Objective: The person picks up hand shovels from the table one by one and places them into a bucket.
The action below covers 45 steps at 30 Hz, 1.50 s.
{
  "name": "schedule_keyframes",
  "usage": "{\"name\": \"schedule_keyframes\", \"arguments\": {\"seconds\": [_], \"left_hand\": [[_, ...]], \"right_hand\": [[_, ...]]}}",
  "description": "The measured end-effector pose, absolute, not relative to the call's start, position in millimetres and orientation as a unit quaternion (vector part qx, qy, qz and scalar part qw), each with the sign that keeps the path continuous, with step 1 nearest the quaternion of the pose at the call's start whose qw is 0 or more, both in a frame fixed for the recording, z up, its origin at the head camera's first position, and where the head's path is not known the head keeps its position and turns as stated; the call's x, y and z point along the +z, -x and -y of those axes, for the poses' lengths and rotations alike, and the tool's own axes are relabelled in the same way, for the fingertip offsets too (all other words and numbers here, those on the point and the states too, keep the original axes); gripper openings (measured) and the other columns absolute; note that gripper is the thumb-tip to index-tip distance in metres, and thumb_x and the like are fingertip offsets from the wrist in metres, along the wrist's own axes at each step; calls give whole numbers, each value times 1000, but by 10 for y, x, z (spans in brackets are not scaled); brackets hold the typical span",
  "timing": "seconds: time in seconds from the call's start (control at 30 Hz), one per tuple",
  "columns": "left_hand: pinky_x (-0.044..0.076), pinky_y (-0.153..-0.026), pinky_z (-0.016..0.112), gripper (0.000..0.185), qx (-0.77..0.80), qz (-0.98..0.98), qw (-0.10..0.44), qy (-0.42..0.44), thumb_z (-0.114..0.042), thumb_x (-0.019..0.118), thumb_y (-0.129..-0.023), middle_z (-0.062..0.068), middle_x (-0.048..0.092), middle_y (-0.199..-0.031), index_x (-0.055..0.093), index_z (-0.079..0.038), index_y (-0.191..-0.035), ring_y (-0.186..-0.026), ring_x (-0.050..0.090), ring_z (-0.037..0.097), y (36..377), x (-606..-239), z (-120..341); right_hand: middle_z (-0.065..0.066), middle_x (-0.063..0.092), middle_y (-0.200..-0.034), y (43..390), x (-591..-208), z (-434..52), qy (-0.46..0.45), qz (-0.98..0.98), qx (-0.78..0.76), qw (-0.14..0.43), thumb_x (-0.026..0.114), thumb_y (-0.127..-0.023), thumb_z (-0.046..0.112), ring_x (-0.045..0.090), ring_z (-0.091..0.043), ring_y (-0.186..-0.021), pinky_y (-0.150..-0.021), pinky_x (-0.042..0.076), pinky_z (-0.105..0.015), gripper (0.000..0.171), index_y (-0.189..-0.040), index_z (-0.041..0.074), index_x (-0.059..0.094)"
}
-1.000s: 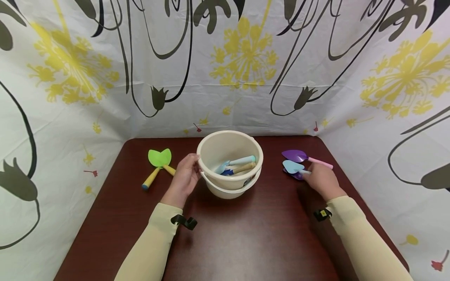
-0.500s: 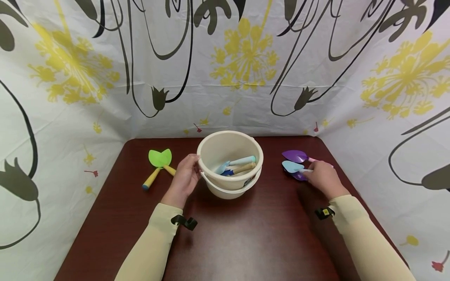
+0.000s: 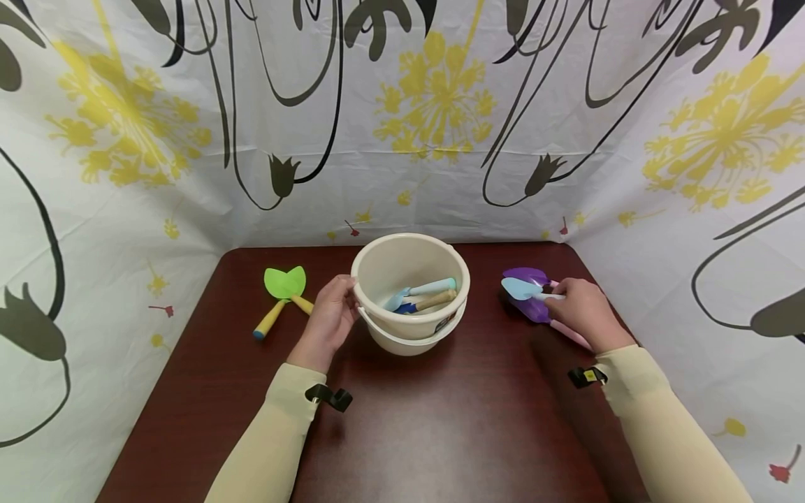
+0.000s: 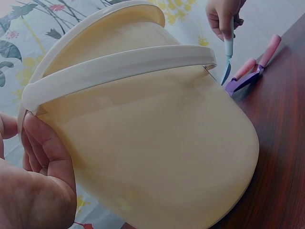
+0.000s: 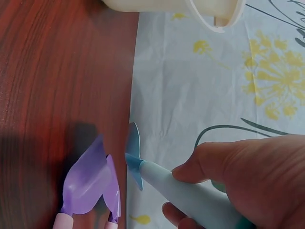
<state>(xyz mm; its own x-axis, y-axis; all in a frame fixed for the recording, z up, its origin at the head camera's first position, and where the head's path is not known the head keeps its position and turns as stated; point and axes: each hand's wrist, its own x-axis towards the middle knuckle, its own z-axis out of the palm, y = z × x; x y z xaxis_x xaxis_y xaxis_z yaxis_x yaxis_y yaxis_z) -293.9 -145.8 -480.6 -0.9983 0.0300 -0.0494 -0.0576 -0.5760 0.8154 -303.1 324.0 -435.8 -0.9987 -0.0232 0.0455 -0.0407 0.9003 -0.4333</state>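
Note:
My left hand (image 3: 330, 318) holds the rim of a cream bucket (image 3: 402, 327), thumb and fingers on either side of it in the left wrist view. Inside the bucket lie a hand tool with a light blue handle (image 3: 434, 287) and one with a tan handle (image 3: 437, 301) and dark blue head. On the right, my right hand (image 3: 588, 314) grips the pale handle of a small light blue trowel (image 3: 520, 288), its blade pointing left. The right wrist view shows this trowel (image 5: 186, 191) raised above the table. Beneath it lie two purple trowels (image 3: 533, 311) with pink handles.
Two green-bladed garden tools (image 3: 286, 283) with yellow handles lie crossed left of the bucket. A patterned cloth (image 3: 415, 188) hangs behind and along both sides of the dark red wooden table (image 3: 402, 419).
My right hand has lifted the light blue trowel off the purple ones and shifted slightly right, uncovering the nearer purple trowel's pink handle. My left hand has stayed on the bucket rim.

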Motion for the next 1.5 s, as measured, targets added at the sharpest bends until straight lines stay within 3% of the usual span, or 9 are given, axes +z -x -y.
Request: {"name": "schedule_keyframes", "arguments": {"seconds": [0.23, 0.43, 0.77, 1.1, 1.33, 1.5], "left_hand": [[47, -68, 23, 17, 889, -458, 24, 17, -10, 57, -108, 1, 56, -82, 67, -13, -94, -73, 53, 13, 2936, -4805, 1452], [47, -69, 23, 17, 886, -462, 22, 11, -12, 57, -108, 1, 56, -84, 66, -12, -94, -75, 53, 14, 2937, -4802, 1454], [47, -68, 23, 19, 890, -456, 21, 13, -11, 56, -108, 0, 56, -82, 67, -14, -92, -73, 53, 12, 2952, -4815, 1453], [47, -68, 23, 19, 890, -456, 24, 13, -11, 56, -108, 1, 56, -83, 67, -14, -93, -73, 53, 13, 2952, -4814, 1464], [47, -67, 23, 18, 889, -458, 20, 14, -11, 57, -107, 0, 56, -82, 67, -13, -92, -72, 53, 12, 2956, -4814, 1465], [47, -67, 23, 15, 890, -456, 24, 17, -11, 58, -107, 2, 57, -84, 66, -11, -95, -72, 54, 13, 2958, -4814, 1462]], "right_hand": [[-28, 74, -122, 3018, -4282, -3231, -39, 970, 235, 35, 72, -102, 24, 67, -41, -103, -88, 55, -54, 37, -118, -10, 75], [-18, 75, -103, 3017, -4107, -3199, -54, 965, 253, 45, 74, -103, 23, 61, -31, -88, -74, 50, -40, 29, -111, -4, 74], [-7, 66, -86, 2957, -3742, -3098, -62, 963, 259, 33, 72, -104, 25, 54, -24, -76, -64, 44, -35, 29, -115, -2, 74], [-7, 71, -89, 2859, -3541, -2965, -76, 954, 273, 94, 74, -103, 29, 52, -23, -74, -64, 42, -32, 23, -113, 8, 78], [-7, 72, -86, 2824, -3392, -2775, -110, 947, 285, 101, 76, -104, 30, 54, -17, -55, -56, 45, -32, 21, -114, 11, 78], [-3, 74, -80, 2826, -3330, -2657, -140, 945, 278, 104, 77, -103, 24, 59, -17, -61, -56, 47, -31, 18, -114, 11, 79]]}}
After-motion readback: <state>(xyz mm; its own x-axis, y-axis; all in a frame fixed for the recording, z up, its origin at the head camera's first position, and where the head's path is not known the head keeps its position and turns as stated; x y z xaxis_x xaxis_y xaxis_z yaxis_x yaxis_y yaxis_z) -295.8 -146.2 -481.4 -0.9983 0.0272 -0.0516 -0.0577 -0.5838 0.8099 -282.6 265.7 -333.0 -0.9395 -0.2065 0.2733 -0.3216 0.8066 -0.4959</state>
